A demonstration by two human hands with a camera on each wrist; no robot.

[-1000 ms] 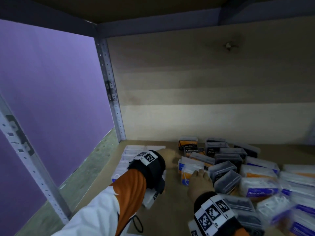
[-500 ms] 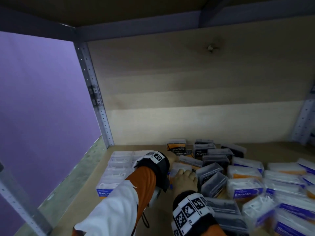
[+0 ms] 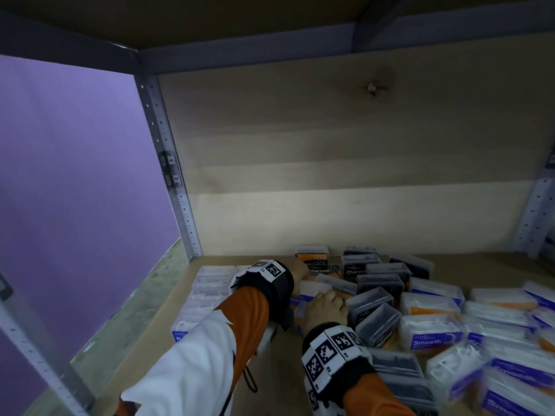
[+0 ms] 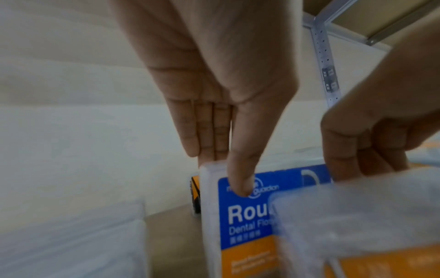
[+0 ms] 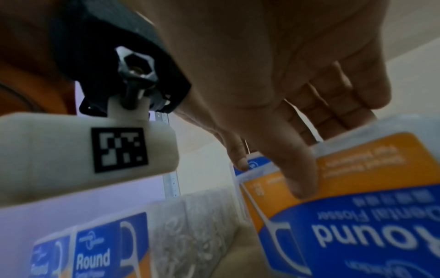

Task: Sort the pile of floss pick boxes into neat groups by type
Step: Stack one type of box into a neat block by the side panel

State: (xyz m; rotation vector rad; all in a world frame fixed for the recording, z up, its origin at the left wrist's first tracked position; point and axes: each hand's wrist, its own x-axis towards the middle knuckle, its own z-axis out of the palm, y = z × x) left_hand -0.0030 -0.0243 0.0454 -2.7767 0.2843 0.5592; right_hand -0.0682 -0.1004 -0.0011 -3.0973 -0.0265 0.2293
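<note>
Low in the centre of the head view both hands reach into a wooden shelf (image 3: pixel 234 367) where a pile of floss pick boxes (image 3: pixel 450 331) spreads across the lower right of the frame; dark Charcoal boxes (image 3: pixel 357 267) sit toward the back of the pile, clear boxes labelled Smooth (image 3: pixel 429 337) fill the lower right, and a tidy row of Round boxes (image 3: pixel 204 298) lies flat at the lower left beside the metal upright (image 3: pixel 177 187).

The left hand (image 4: pixel 226 94) pinches an upright Round box (image 4: pixel 243 222) at the lower centre of the left wrist view, thumb pressed on the blue label and the straight fingers held together behind the box's top edge; a glimpse of an orange and black box (image 4: pixel 195 195) shows just behind it.

The right hand (image 5: pixel 297 84) grips a second Round box (image 5: pixel 357 197) at the lower right of the right wrist view, its label upside down to the camera; the thumb presses the orange band of the front face and the fingers curl over the far edge; the two held boxes stand just beside each other, whether touching I cannot tell; in that same view two more Round boxes (image 5: pixel 93 254) stand at the lower left, under the white tagged block of the left wristband (image 5: pixel 83 154).
</note>
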